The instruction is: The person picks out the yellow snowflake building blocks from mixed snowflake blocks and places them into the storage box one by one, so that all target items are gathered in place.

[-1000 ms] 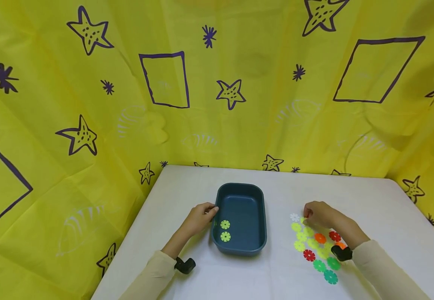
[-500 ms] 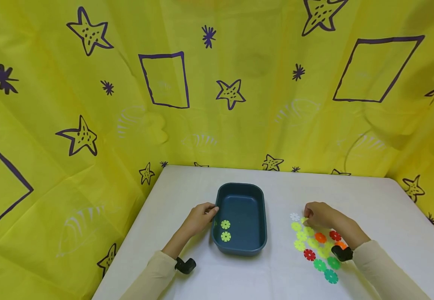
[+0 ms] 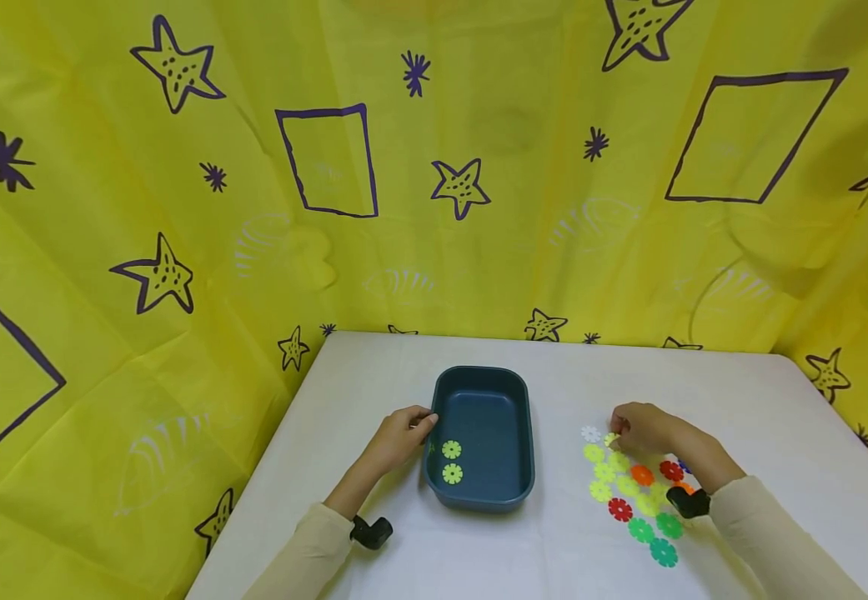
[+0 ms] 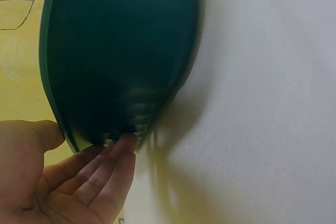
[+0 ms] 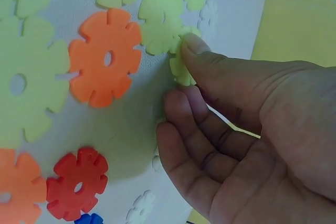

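A dark teal plastic tub (image 3: 492, 442) stands on the white table. My left hand (image 3: 396, 439) holds its left side, with the thumb at the rim and the fingers against the outer wall, as the left wrist view shows. Two yellow-green notched discs (image 3: 452, 450) lie inside the tub. To the right, my right hand (image 3: 647, 429) is over a group of notched discs. In the right wrist view it pinches one yellow-green notched disc (image 5: 181, 70) at its edge, tilted close to the other yellow discs (image 5: 161, 17). An orange disc (image 5: 106, 57) lies beside them.
Red (image 3: 620, 509), green (image 3: 663, 552), orange and white (image 3: 590, 434) discs lie around the yellow ones on the white table (image 3: 373, 367). A blue disc (image 5: 89, 219) shows partly. A yellow patterned curtain (image 3: 471, 275) surrounds the table's back and sides.
My right hand has shifted slightly to the right, and more of the yellow-green disc at its fingertips shows. A bit of blue now shows by the right wrist. My left hand stays on the tub.
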Action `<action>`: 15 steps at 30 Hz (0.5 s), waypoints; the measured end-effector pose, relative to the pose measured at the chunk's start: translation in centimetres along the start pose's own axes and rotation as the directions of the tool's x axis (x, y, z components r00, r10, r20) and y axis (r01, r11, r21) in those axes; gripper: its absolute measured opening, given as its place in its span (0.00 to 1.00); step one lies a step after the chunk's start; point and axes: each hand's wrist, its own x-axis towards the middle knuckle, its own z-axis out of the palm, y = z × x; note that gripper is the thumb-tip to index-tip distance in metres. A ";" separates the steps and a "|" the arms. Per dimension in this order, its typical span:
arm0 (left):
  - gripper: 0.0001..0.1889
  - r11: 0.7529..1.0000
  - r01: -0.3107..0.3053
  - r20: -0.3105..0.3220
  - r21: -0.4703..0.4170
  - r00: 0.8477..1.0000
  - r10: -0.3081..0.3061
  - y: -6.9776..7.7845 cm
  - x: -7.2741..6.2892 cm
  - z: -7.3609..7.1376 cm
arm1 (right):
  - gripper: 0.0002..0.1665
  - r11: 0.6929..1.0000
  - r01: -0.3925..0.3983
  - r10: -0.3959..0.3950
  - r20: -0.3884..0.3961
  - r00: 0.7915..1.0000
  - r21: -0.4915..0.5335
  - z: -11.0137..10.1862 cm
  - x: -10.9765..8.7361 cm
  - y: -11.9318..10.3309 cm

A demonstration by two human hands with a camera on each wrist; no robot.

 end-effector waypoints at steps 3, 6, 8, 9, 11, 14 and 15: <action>0.22 1.000 -0.003 0.002 0.000 1.000 0.003 0.0 0.0 0.0 | 0.08 1.000 0.012 -0.012 -0.004 1.000 0.003 -0.1 0.1 0.3; 0.22 1.000 0.001 0.005 0.002 1.000 -0.001 0.0 0.0 0.0 | 0.06 1.000 0.012 -0.012 -0.004 1.000 0.007 -0.2 0.1 0.5; 0.22 1.000 0.004 0.005 0.005 1.000 -0.004 0.0 0.1 0.0 | 0.05 1.000 0.013 -0.013 -0.001 1.000 0.002 -0.2 0.1 0.7; 0.23 1.000 0.002 0.006 0.007 1.000 -0.002 0.0 0.1 0.0 | 0.05 1.000 0.022 -0.022 0.001 1.000 -0.002 -0.2 0.1 0.7; 0.23 1.000 -0.001 0.005 0.010 1.000 0.001 0.0 0.1 -0.1 | 0.04 1.000 0.017 -0.017 0.006 1.000 -0.007 -0.3 0.2 0.7; 0.22 1.000 -0.004 0.004 0.011 1.000 0.004 0.0 0.0 -0.1 | 0.04 1.000 0.013 -0.013 0.012 1.000 -0.007 -0.5 0.2 0.7; 0.23 1.000 -0.007 0.003 0.010 1.000 0.007 0.0 0.0 -0.1 | 0.04 1.000 0.013 -0.013 0.014 1.000 -0.007 -0.6 0.2 0.6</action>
